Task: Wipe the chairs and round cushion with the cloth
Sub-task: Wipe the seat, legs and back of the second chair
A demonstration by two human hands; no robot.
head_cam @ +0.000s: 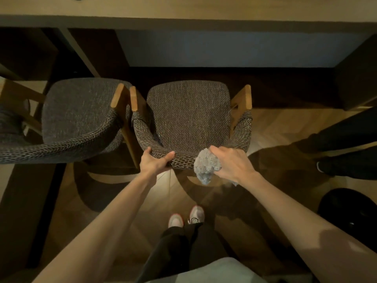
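Two dark woven-fabric armchairs with wooden arm ends stand side by side under a counter. The middle chair (187,115) is right in front of me; the left chair (79,117) is beside it. My left hand (156,161) grips the curved backrest of the middle chair, thumb on top. My right hand (230,163) holds a fluffy grey cloth (206,166) bunched against the same backrest, a little to the right. No round cushion is in view.
A long wooden counter (183,9) runs across the top, above the chairs. Another person's dark trouser legs (342,148) stand at the right. A round black object (348,211) sits on the wooden floor at the lower right. My feet (186,218) are behind the middle chair.
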